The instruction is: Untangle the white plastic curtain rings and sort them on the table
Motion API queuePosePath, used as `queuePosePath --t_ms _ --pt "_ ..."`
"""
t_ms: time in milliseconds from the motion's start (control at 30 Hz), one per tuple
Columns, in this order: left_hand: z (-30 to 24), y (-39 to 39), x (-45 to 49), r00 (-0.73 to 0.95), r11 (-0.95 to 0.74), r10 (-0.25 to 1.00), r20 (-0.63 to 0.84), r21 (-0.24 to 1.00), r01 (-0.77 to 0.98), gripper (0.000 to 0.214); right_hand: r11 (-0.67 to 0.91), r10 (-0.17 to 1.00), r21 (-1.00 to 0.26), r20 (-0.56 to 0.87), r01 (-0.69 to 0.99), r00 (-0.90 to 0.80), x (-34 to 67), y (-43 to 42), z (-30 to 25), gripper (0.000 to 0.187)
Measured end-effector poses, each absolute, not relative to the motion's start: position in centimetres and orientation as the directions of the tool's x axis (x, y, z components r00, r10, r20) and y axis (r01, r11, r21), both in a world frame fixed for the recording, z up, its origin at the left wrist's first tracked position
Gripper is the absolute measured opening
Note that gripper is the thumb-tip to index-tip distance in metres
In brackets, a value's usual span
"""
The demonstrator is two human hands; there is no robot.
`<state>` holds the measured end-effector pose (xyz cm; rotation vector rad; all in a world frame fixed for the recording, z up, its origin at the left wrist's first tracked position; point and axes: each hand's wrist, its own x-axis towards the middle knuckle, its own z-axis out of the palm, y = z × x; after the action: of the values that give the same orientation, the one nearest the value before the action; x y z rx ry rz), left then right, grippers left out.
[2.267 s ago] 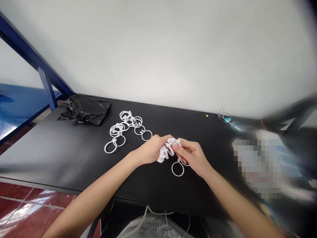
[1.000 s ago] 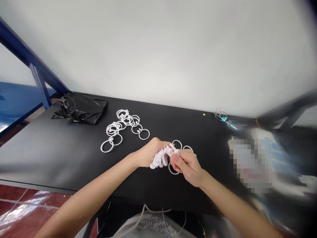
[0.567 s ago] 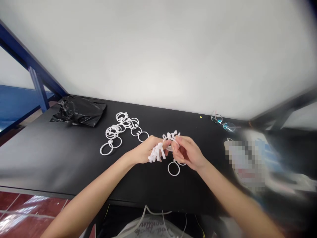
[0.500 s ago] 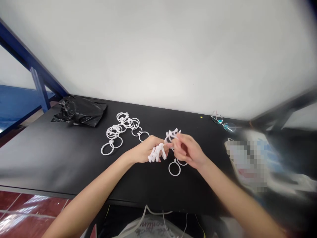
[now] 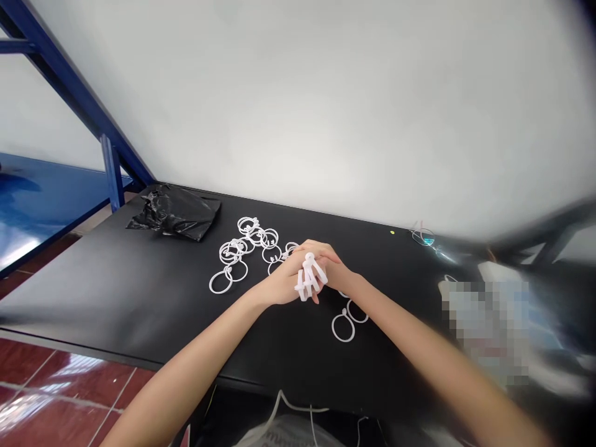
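My left hand is closed on a bunch of white plastic clips held just above the black table. My right hand crosses behind the left, reaching toward the pile of white rings; its fingers are mostly hidden by my left hand. Two joined white rings lie on the table just under my right wrist.
A crumpled black plastic bag lies at the table's far left. Glasses rest near the wall at the right. A blue metal frame stands beyond the left edge. A blurred-out patch covers the right side.
My right hand has let go of the clips it lifted and moved left behind my left hand toward the ring pile. The view has shifted a little to the left.
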<state>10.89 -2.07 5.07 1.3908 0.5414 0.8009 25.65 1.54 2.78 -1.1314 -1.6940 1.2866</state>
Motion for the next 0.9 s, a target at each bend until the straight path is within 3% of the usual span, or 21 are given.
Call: queuePosePath --t_ms 100,167,233,267,367,500,633,700,767,900 --pt "5.0 -2.2 11.1 0.515 -0.057 0.841 0.165 0.974 -0.219 0.036 0.210 0.946 -0.934 0.120 0.287 -0.302 27.4 0.1 4.5 0.012" --pt "4.8 -2.4 11.3 0.426 -0.091 0.887 0.180 0.971 -0.222 0.031 0.359 0.932 -0.878 0.352 0.315 -0.083 28.4 -2.0 5.6 0.009" --pt "4.6 -2.6 11.6 0.398 -0.082 0.903 0.162 0.974 -0.211 0.027 0.440 0.886 -0.854 0.463 0.278 0.020 28.7 -4.5 6.4 0.009" --pt "4.4 -2.7 11.8 0.404 -0.072 0.902 0.150 0.977 -0.201 0.026 0.447 0.891 -0.857 0.451 0.258 -0.044 28.5 -5.8 6.6 0.012" --pt "4.0 -3.2 12.4 0.436 -0.069 0.891 0.126 0.987 -0.145 0.026 0.321 0.941 -0.917 0.281 0.236 -0.190 27.4 -8.2 6.4 0.048" --pt "3.6 -3.5 12.7 0.515 -0.048 0.854 0.073 0.997 -0.062 0.031 0.081 0.977 -0.988 0.052 0.134 -0.207 26.7 -8.3 5.7 0.024" --pt "3.5 -3.1 12.2 0.594 -0.313 0.791 0.146 0.931 0.188 0.011 -0.172 0.920 -0.983 -0.181 0.058 -0.347 27.7 -7.1 5.7 0.024" --pt "3.5 -2.7 11.9 0.625 -0.450 0.763 0.165 0.830 0.330 0.010 -0.201 0.904 -0.977 -0.212 0.069 -0.373 28.3 -6.8 5.5 0.024" --pt "3.5 -2.4 11.7 0.665 -0.505 0.730 0.160 0.781 0.367 0.015 -0.203 0.889 -0.976 -0.219 0.082 -0.402 28.6 -6.7 5.1 0.023" --pt "3.4 -2.2 11.6 0.740 -0.442 0.659 0.137 0.866 0.234 0.015 -0.212 0.853 -0.974 -0.224 0.078 -0.472 28.4 -7.1 4.5 0.029"
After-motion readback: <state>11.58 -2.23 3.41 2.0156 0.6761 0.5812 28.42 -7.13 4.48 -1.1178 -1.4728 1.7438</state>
